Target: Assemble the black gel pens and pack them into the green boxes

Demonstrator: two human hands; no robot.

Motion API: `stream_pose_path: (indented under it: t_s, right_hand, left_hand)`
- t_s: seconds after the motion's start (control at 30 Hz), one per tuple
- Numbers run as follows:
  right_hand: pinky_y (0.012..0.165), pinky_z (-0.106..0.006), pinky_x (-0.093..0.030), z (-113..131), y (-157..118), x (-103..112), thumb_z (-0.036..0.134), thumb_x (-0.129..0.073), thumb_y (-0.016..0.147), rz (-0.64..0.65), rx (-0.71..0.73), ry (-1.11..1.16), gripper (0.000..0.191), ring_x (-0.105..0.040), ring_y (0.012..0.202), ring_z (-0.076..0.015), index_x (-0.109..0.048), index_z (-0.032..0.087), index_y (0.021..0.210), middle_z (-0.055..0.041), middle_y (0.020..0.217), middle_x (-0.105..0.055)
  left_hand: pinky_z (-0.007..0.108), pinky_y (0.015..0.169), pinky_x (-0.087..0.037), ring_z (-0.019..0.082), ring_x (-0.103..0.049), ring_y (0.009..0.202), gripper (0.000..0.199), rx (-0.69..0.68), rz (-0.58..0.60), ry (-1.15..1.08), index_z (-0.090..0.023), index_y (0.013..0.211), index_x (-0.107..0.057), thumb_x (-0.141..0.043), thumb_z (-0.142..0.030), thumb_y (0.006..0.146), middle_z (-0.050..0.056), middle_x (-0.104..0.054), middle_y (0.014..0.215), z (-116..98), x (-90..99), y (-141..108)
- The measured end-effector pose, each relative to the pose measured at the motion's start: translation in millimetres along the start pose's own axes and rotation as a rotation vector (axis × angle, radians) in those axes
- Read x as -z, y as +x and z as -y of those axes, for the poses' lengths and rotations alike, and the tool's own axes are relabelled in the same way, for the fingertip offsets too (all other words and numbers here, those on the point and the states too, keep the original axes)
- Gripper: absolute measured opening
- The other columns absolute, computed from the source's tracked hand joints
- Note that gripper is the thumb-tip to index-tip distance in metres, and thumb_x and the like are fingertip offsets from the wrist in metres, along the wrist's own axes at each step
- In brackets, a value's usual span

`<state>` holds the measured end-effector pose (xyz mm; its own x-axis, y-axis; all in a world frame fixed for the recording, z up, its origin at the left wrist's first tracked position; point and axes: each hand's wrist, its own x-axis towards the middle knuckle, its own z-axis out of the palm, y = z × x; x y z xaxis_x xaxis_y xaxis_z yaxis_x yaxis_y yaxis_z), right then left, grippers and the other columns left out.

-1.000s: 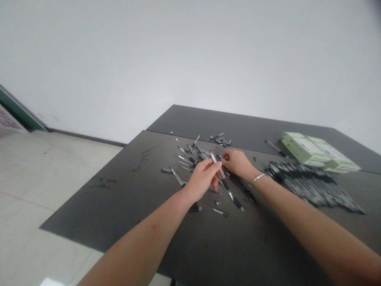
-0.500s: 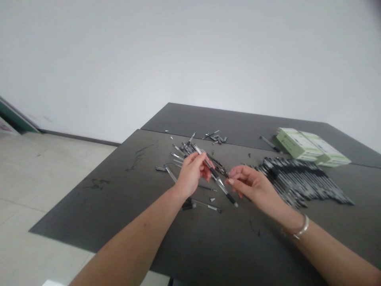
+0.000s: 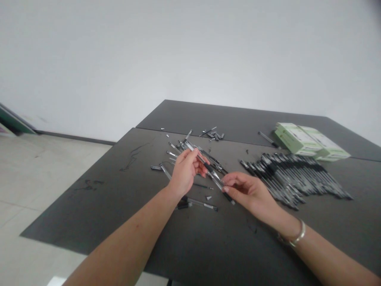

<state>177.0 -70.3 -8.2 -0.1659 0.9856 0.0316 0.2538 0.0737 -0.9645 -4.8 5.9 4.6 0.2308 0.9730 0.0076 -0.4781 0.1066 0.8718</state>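
Note:
My left hand (image 3: pixel 185 171) is closed round a clear pen (image 3: pixel 203 160) with a black grip, which slants down to the right. Close by on the right, my right hand (image 3: pixel 248 191) pinches at the pen's lower end, beside a black part. Loose pens and pen parts (image 3: pixel 216 162) lie in a jumbled pile behind and around my left hand. Below the hands a clear pen (image 3: pixel 204 204) lies on the dark table (image 3: pixel 119 206). To the right is a wide row of pens (image 3: pixel 300 174) lying side by side.
Two green and white boxes (image 3: pixel 297 139) stand behind the pen row, with a single pen (image 3: pixel 268 139) left of them. Small caps and bits (image 3: pixel 216 136) lie near the table seam. A pale wall (image 3: pixel 190 51) rises behind the table.
My right hand has closed in on the lower end of the pen in my left hand. The whole view has shifted slightly, moving things a little left and up.

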Motion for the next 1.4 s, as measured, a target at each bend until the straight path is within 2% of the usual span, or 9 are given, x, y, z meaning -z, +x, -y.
stream_pose_path:
  t_s: [0.3, 0.8, 1.1, 1.4]
  right_hand:
    - [0.064, -0.025, -0.044, 1, 0, -1, 0.03, -0.064, 0.085, 0.02, 0.006, 0.01, 0.015, -0.054, 0.069, -0.0124, -0.063, 0.018, 0.095, -0.0002, 0.077, -0.061]
    - [0.049, -0.022, -0.041, 5, -1, -3, 0.036, -0.061, 0.086, 0.053, -0.082, 0.061, 0.024, -0.049, 0.053, -0.0099, -0.056, 0.017, 0.1, -0.0001, 0.068, -0.062]
    - [0.047, -0.021, -0.04, 8, -1, -6, 0.037, -0.062, 0.085, 0.042, -0.1, 0.096, 0.024, -0.049, 0.049, -0.0079, -0.056, 0.015, 0.095, 0.0008, 0.066, -0.06]
    - [0.045, -0.02, -0.038, 7, -4, -10, 0.035, -0.062, 0.085, 0.007, -0.103, 0.056, 0.02, -0.047, 0.048, -0.0075, -0.056, 0.015, 0.089, 0.0019, 0.063, -0.057]
  left_hand:
    - [0.021, 0.04, -0.044, 0.011, -0.057, 0.043, 0.025, 0.015, 0.02, 0.024, -0.017, 0.077, -0.049, -0.06, -0.039, 0.082, 0.003, -0.066, 0.066, 0, -2.5, -3]
    - [0.019, 0.041, -0.047, 0.011, -0.062, 0.05, 0.023, 0.035, 0.124, 0.108, -0.014, 0.077, -0.056, -0.059, -0.034, 0.086, 0.004, -0.068, 0.074, 7, -2.3, -6]
    - [0.016, 0.038, -0.042, 0.009, -0.059, 0.053, 0.025, 0.044, 0.179, 0.138, -0.014, 0.077, -0.059, -0.061, -0.037, 0.086, 0.004, -0.067, 0.077, 8, -0.9, -6]
    - [0.014, 0.036, -0.038, 0.008, -0.057, 0.052, 0.024, 0.075, 0.171, 0.103, -0.015, 0.076, -0.056, -0.062, -0.037, 0.084, 0.004, -0.068, 0.078, 9, -3.9, -10]
